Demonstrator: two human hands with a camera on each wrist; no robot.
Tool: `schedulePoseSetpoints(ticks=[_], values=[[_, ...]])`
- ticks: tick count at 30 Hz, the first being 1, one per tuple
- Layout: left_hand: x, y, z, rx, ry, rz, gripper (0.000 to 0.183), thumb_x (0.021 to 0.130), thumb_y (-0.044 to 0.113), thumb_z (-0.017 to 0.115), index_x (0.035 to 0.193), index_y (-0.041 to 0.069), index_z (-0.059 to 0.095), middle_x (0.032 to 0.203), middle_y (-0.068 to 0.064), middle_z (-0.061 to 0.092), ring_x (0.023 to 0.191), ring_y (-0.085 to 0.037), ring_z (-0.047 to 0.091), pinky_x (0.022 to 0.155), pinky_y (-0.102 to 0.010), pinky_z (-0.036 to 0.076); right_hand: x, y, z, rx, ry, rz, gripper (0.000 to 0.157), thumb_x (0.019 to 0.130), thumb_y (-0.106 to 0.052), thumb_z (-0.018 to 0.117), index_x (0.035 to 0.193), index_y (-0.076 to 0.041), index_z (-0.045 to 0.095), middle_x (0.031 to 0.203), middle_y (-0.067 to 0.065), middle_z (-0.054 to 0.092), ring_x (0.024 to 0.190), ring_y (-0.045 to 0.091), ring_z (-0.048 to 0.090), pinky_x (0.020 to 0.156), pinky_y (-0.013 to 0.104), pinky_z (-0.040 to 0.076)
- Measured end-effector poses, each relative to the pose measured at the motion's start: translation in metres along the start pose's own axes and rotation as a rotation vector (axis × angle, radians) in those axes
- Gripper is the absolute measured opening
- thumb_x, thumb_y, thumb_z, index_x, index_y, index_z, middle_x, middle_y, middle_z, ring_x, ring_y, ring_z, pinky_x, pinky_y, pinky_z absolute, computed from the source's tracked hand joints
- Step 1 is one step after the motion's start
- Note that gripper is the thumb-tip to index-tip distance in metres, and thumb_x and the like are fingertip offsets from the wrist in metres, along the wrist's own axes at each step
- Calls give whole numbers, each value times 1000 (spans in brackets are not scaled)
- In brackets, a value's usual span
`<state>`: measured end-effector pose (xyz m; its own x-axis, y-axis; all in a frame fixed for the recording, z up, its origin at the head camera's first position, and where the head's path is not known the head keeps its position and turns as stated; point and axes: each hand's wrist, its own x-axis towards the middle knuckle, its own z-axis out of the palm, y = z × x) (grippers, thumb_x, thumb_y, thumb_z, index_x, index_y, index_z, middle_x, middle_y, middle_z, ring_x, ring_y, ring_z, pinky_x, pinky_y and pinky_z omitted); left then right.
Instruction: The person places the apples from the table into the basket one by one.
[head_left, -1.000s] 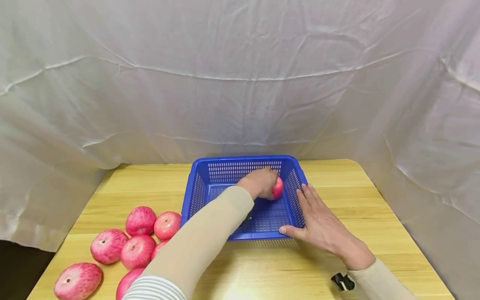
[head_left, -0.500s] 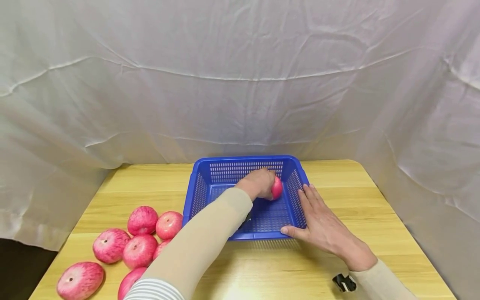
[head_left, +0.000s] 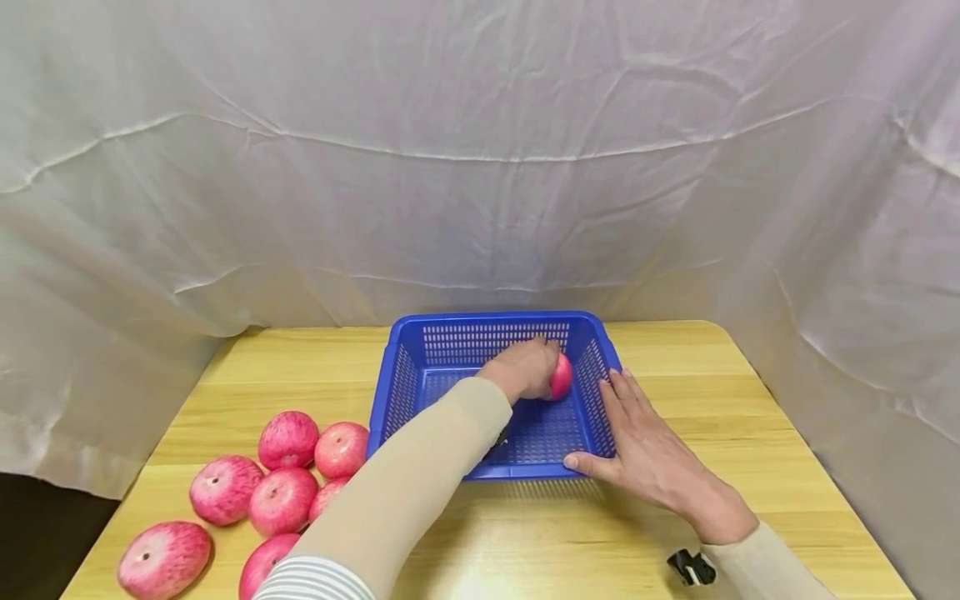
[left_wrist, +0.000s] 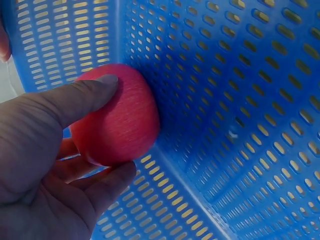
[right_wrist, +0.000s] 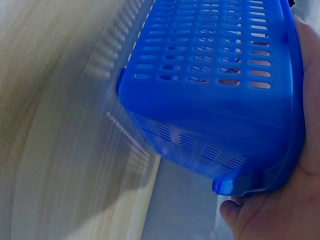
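Observation:
A blue perforated plastic basket [head_left: 491,317] stands on the table. My left hand [head_left: 521,369] reaches down inside it and grips a red apple [head_left: 562,377] near the back right corner. In the left wrist view, the thumb lies over the apple [left_wrist: 125,120] and fingers support it from below, close to the basket's walls. My right hand [head_left: 652,454] rests at the basket's front right corner, its thumb on the front rim and its extended fingers along the right rim. In the right wrist view, the palm [right_wrist: 285,215] lies against the rim.
Several red apples [head_left: 283,500] lie on the wooden table [head_left: 645,542] left of the basket, some partly hidden by my left sleeve [head_left: 420,467]. A pale cloth [head_left: 480,167] hangs behind the table and along its sides. A black clip [head_left: 691,567] sits at my right wrist.
My left hand and its apple shift slightly right inside the basket over the last half second. The right hand keeps its place on the rim. The whole view drifts a little.

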<state>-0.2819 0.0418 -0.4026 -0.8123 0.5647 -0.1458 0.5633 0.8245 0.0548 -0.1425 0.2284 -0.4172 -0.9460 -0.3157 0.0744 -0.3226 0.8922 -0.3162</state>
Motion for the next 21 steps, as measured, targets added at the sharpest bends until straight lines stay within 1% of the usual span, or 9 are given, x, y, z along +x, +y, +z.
schedulePoseSetpoints(ticks=[4, 10, 13, 17, 21], values=[[-1, -2, 1, -34, 1, -3, 79, 95, 39, 78, 157, 6, 43, 141, -11, 61, 126, -25, 63, 112, -38, 51, 1, 0, 0, 1, 1, -2, 121, 91, -76, 63, 163, 10, 19, 172, 33, 10, 160, 52, 11, 124, 67, 26], [-3, -3, -1, -51, -1, -11, 80, 96, 40, 76, 160, 7, 40, 151, -14, 55, 133, -27, 61, 115, -39, 49, 1, 1, 1, -2, 9, -8, 121, 91, -76, 63, 163, 10, 19, 172, 33, 11, 159, 52, 11, 124, 68, 26], [-3, -4, -2, -35, 5, -24, 79, 94, 41, 78, 157, 7, 44, 145, -13, 59, 128, -26, 63, 112, -38, 51, 2, 2, 0, -5, 13, -11, 121, 91, -76, 64, 163, 10, 19, 172, 33, 11, 159, 53, 11, 124, 68, 26], [-5, -4, -5, -1, 4, -51, 73, 89, 41, 84, 146, 7, 53, 129, -10, 67, 119, -23, 67, 106, -36, 55, 2, 2, 0, -8, 14, -15, 121, 91, -76, 63, 163, 10, 18, 172, 33, 11, 160, 52, 11, 124, 68, 26], [-3, -4, -5, 18, 5, -48, 67, 87, 37, 87, 140, 8, 58, 123, -8, 70, 117, -23, 68, 103, -36, 57, 2, 2, 0, -7, 10, -15, 121, 91, -76, 63, 163, 10, 18, 172, 33, 11, 160, 52, 10, 124, 67, 25]])
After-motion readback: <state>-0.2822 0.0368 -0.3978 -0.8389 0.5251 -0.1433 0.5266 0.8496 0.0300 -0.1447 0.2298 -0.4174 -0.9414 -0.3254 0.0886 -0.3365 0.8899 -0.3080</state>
